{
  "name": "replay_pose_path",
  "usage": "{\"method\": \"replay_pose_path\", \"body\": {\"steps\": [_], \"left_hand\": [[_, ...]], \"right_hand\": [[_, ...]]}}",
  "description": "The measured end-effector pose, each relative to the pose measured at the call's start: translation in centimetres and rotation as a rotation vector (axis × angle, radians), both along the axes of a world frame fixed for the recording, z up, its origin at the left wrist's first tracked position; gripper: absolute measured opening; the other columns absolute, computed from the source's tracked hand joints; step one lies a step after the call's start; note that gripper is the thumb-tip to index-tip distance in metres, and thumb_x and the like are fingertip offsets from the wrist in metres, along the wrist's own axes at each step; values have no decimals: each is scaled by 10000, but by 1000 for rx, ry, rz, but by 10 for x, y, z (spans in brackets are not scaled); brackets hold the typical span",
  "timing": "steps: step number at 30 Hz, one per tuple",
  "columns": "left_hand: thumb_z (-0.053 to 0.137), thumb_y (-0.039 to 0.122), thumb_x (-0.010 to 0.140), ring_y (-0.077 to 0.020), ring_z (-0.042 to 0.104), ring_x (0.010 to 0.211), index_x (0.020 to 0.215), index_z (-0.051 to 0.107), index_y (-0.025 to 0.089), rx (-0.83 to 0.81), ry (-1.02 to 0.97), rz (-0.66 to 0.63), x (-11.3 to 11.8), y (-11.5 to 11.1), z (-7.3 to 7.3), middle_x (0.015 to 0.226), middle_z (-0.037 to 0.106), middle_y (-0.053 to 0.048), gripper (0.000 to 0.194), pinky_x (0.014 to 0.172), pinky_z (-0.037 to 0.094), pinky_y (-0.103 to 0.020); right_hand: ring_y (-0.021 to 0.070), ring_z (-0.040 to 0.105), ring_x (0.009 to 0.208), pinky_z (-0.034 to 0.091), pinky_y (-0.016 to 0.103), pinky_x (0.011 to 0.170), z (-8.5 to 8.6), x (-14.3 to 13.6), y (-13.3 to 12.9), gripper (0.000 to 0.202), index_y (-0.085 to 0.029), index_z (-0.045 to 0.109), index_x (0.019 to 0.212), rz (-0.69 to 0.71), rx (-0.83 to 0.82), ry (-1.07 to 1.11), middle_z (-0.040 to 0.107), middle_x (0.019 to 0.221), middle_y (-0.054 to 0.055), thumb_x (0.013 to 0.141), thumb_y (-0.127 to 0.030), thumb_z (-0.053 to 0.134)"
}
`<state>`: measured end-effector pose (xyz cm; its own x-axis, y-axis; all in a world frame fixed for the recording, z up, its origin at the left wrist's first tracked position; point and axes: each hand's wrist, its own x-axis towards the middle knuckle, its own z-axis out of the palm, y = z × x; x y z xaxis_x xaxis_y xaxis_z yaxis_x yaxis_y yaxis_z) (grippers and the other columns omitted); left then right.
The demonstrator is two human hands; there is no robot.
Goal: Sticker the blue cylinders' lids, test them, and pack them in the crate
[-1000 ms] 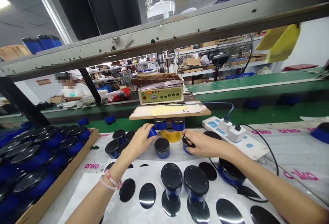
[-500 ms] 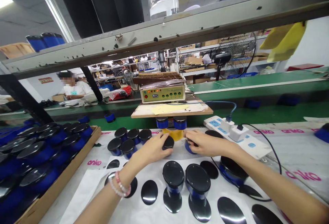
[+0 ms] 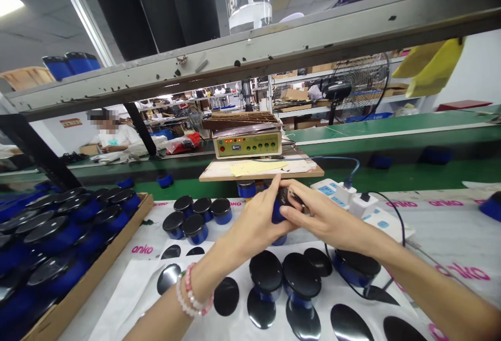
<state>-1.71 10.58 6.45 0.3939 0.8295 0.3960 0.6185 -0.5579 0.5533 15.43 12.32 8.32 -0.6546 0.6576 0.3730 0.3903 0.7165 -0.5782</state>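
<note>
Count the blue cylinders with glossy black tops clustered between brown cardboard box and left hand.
5: back-left cylinder, back-middle cylinder, back-right cylinder, front-left cylinder, front-right cylinder. The left hand may hide more.

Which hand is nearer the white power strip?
Right. The right hand is beside the power strip's left end; the left hand is farther left, on the far side of the right hand.

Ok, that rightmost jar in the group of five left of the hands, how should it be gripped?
The rightmost jar is probably best gripped round its blue side, from above and its right, the side nearer the left hand. It is round and stands upright; its right side looks open, while the next jar stands close on its left.
</note>
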Motion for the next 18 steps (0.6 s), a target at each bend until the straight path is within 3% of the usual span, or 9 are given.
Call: {"method": "replay_pose_path", "body": {"steps": [4,6,9,11,13,16,18], "left_hand": [[606,310,811,-233,503,1202,1460,161,165,-16,-8,58,-9,-17,-7,1324,521,-120,800,997,407,-376],[604,330,814,-213,505,1197,1453,182,202,-8,4,93,-21,-24,-8,1315,520,-96,777,994,411,-351],[591,416,818,-207,530,1152,1419,229,248,50,111,303,-45,-30,-15,1274,511,-79,722,952,440,-345],[606,433,797,-238,542,1124,1335,346,230,59,196,443,-64,-28,-26,1222,528,-88,631,950,436,-401],[643,393,760,-298,470,1205,1185,469,203,65,256,510,-83,-25,-41,1181,560,-96,497,1040,312,-518],[683,311,711,-343,338,1300,1019,547,190,91,319,555,-104,-21,-58,1094,607,-86,358,1099,86,-587],[669,271,718,-360,347,1277,1017,567,173,92,348,579,-108,-23,-60,1087,597,-105,330,1081,106,-599]], "right_hand": [[133,422,674,373,270,609,-8,-19,-13,202,-224,319,766,-31,-39,64,436,768,-16,935,-315,385],[150,493,784,418,281,669,-10,-24,-16,228,-223,322,760,-34,-11,94,493,916,30,931,-350,405],[189,553,923,481,282,667,-6,-14,-12,241,-222,374,835,-97,-10,116,460,1151,88,905,-440,449],[162,593,708,481,269,508,0,2,-7,259,-235,383,984,-179,-181,26,516,1039,69,918,-485,386],[125,505,461,408,257,376,3,17,-6,271,-239,369,1021,-251,-356,-180,545,831,18,934,-488,308],[154,508,509,387,278,447,2,26,-17,212,-224,399,834,-257,-272,-472,543,724,13,906,-422,379],[204,557,650,404,310,542,-4,21,-31,189,-221,425,807,-177,-221,-564,568,770,27,854,-396,478]]}}
